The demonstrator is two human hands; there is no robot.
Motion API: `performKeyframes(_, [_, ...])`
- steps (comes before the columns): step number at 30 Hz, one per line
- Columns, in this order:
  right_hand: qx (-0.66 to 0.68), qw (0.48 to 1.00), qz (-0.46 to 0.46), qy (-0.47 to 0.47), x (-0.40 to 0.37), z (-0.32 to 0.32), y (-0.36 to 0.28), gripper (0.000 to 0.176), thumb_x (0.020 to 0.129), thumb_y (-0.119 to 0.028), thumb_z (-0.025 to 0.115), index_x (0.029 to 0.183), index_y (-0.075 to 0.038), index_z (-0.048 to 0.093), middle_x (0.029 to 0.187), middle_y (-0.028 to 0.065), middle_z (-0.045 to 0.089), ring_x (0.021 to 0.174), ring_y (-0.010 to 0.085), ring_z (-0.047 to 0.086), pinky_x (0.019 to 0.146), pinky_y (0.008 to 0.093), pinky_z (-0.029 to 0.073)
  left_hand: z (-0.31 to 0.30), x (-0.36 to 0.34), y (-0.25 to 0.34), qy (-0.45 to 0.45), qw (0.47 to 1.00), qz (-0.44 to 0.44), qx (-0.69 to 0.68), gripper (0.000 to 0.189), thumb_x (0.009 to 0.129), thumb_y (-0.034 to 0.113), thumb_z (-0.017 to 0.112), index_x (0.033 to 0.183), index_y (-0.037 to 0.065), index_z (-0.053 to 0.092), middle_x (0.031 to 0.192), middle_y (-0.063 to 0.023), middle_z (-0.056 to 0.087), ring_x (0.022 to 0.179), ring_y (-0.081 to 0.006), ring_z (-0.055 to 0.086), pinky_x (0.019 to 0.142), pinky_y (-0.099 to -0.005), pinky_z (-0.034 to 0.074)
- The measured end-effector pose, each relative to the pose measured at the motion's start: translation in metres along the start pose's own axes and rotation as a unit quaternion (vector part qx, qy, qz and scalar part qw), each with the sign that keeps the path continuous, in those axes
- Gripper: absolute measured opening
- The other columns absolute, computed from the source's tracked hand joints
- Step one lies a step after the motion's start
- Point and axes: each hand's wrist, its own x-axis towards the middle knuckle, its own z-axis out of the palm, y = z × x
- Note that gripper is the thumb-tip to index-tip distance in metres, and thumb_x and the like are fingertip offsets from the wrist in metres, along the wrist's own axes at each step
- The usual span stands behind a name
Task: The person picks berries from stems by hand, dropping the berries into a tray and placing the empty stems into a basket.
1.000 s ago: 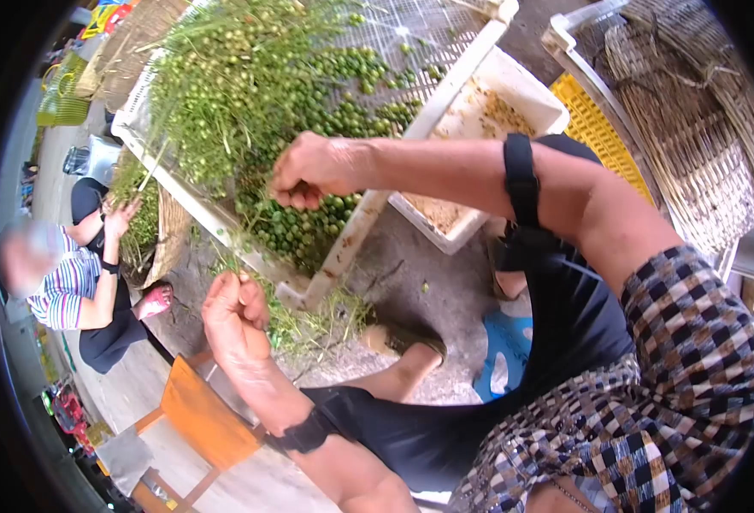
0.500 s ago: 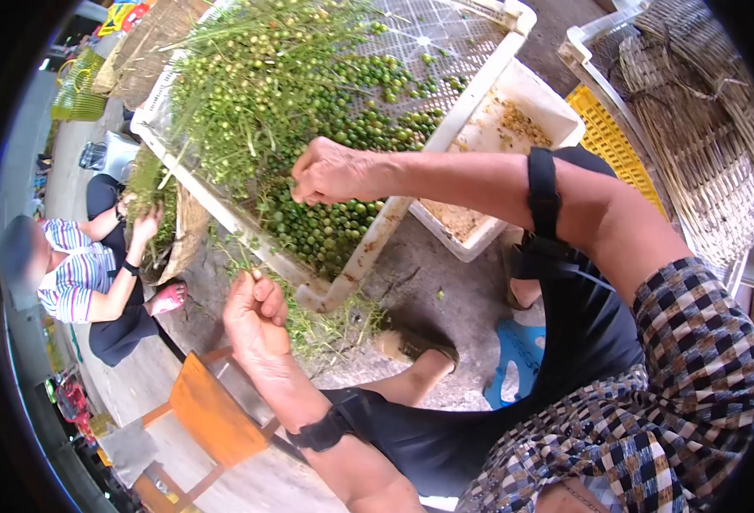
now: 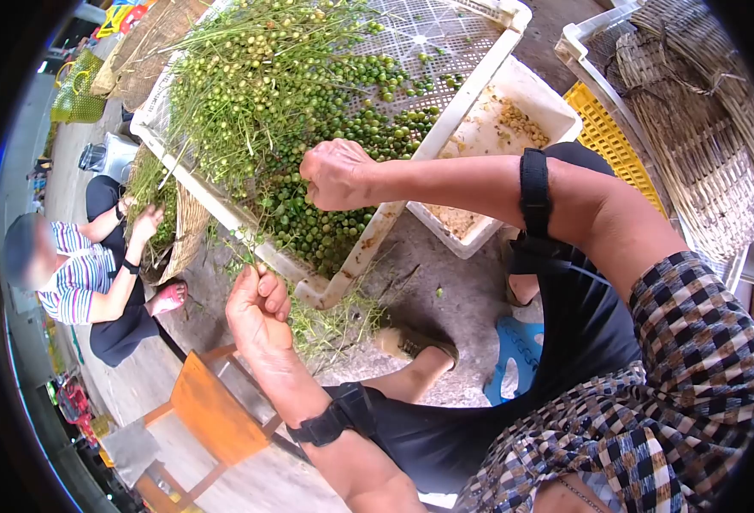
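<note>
My left hand [image 3: 259, 308] is just outside the near left rim of a white plastic crate [image 3: 364, 255], pinching a thin green stem [image 3: 245, 246] that reaches up towards the rim. My right hand [image 3: 338, 175] is closed over the round green fruits [image 3: 317, 232] in the crate. Its curled fingers hide whatever they may hold. A tangle of stalks with small green and yellowish fruits [image 3: 249, 77] fills the left of the crate, and loose fruits spread over the mesh bottom [image 3: 424, 38].
A white tub [image 3: 471, 111] with yellowish bits stands right of the crate, beside a yellow basket [image 3: 612, 137] and woven wicker [image 3: 685, 128]. Plucked stalks [image 3: 334, 329] lie on the floor. Left are another person [image 3: 78, 265] handling stalks and an orange wooden stool [image 3: 215, 410].
My right hand has shifted slightly right over the fruits, its fingers curled tighter. My left hand stays almost in place with the stem.
</note>
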Motion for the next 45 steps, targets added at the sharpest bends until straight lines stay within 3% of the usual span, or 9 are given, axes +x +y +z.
performKeyframes(5, [-0.097, 0.99, -0.076, -0.072, 0.001, -0.009, 0.004, 0.02, 0.059, -0.007, 0.054, 0.078, -0.003, 0.059, 0.066, 0.0172, 0.058, 0.056, 0.0325, 0.057, 0.051, 0.0406, 0.045, 0.005, -0.001, 0.0, 0.0, 1.0, 0.003, 0.015, 0.015, 0.085, 0.021, 0.048, 0.081, 0.006, 0.048, 0.058, 0.0023, 0.04, 0.043, -0.0072, 0.032, 0.036, -0.0203, 0.023])
performKeyframes(8, [0.031, 0.994, -0.095, -0.032, 0.005, -0.019, 0.002, 0.038, 0.064, -0.007, 0.057, 0.102, -0.003, 0.058, 0.068, 0.0134, 0.061, 0.056, 0.0249, 0.059, 0.048, 0.0347, 0.046, 0.009, -0.005, 0.001, 0.006, 1.0, 0.004, 0.028, 0.015, 0.084, 0.021, 0.049, 0.079, 0.006, 0.049, 0.058, 0.0025, 0.04, 0.043, -0.0072, 0.032, 0.036, -0.0203, 0.023])
performKeyframes(12, [0.445, 0.886, -0.107, -0.069, 0.006, -0.02, 0.004, 0.023, 0.067, -0.004, 0.058, 0.089, 0.001, 0.061, 0.065, 0.0066, 0.059, 0.053, 0.0116, 0.057, 0.042, 0.024, 0.045, 0.012, -0.005, -0.001, -0.007, 0.999, 0.011, 0.041, 0.015, 0.083, 0.02, 0.051, 0.078, 0.006, 0.049, 0.056, 0.0027, 0.039, 0.042, -0.0069, 0.031, 0.035, -0.0203, 0.021])
performKeyframes(21, [0.491, 0.865, -0.085, -0.064, 0.027, 0.005, 0.026, 0.009, 0.068, -0.001, 0.054, 0.074, 0.005, 0.059, 0.062, 0.0102, 0.058, 0.044, 0.012, 0.054, 0.035, 0.0237, 0.042, 0.014, -0.005, -0.001, 0.032, 0.998, 0.012, 0.043, 0.014, 0.082, 0.017, 0.052, 0.078, 0.005, 0.05, 0.055, 0.002, 0.04, 0.041, -0.0066, 0.031, 0.035, -0.0201, 0.021])
performKeyframes(23, [0.661, 0.733, 0.082, -0.141, 0.016, -0.02, 0.013, 0.01, 0.07, -0.003, 0.052, 0.074, 0.004, 0.059, 0.061, 0.0098, 0.058, 0.044, 0.0122, 0.053, 0.034, 0.0235, 0.041, 0.017, -0.006, -0.001, 0.054, 0.996, 0.03, 0.057, 0.014, 0.082, 0.017, 0.053, 0.077, 0.004, 0.051, 0.055, 0.0015, 0.04, 0.041, -0.0066, 0.031, 0.035, -0.0198, 0.021])
performKeyframes(27, [0.443, 0.884, 0.061, -0.138, 0.001, -0.038, -0.012, 0.023, 0.069, -0.021, 0.064, 0.069, 0.001, 0.058, 0.059, 0.0067, 0.056, 0.042, 0.0103, 0.05, 0.032, 0.0232, 0.037, 0.022, -0.005, -0.002, 0.114, 0.986, 0.069, 0.1, 0.014, 0.08, 0.014, 0.055, 0.076, 0.001, 0.052, 0.053, -0.0001, 0.041, 0.039, -0.0066, 0.032, 0.034, -0.0187, 0.02])
performKeyframes(34, [0.421, 0.898, -0.057, -0.115, 0.004, -0.01, -0.005, 0.025, 0.073, -0.021, 0.06, 0.062, 0.001, 0.056, 0.053, 0.0051, 0.052, 0.04, 0.0094, 0.044, 0.031, 0.0241, 0.03, 0.023, -0.005, -0.003, 0.113, 0.985, 0.07, 0.111, 0.014, 0.081, 0.012, 0.054, 0.075, 0.0, 0.052, 0.051, -0.0001, 0.041, 0.038, -0.0059, 0.031, 0.033, -0.0184, 0.019])
performKeyframes(43, [0.484, 0.866, 0.016, -0.122, 0.001, -0.005, -0.006, 0.023, 0.07, -0.02, 0.063, 0.062, 0.001, 0.057, 0.052, 0.0056, 0.051, 0.039, 0.0093, 0.044, 0.031, 0.0232, 0.03, 0.033, -0.006, -0.006, 0.161, 0.974, 0.098, 0.123, 0.011, 0.08, 0.008, 0.054, 0.078, -0.002, 0.051, 0.053, 0.0001, 0.04, 0.04, -0.0051, 0.032, 0.033, -0.0171, 0.02])
performKeyframes(45, [0.327, 0.924, -0.196, -0.003, 0.012, 0.02, 0.01, 0.017, 0.07, -0.013, 0.06, 0.062, 0.001, 0.057, 0.053, 0.0053, 0.05, 0.039, 0.009, 0.043, 0.032, 0.0236, 0.03, 0.026, -0.005, -0.004, 0.116, 0.984, 0.076, 0.115, 0.01, 0.079, 0.006, 0.053, 0.078, -0.003, 0.05, 0.054, -0.0005, 0.041, 0.04, -0.0052, 0.032, 0.034, -0.0174, 0.021])
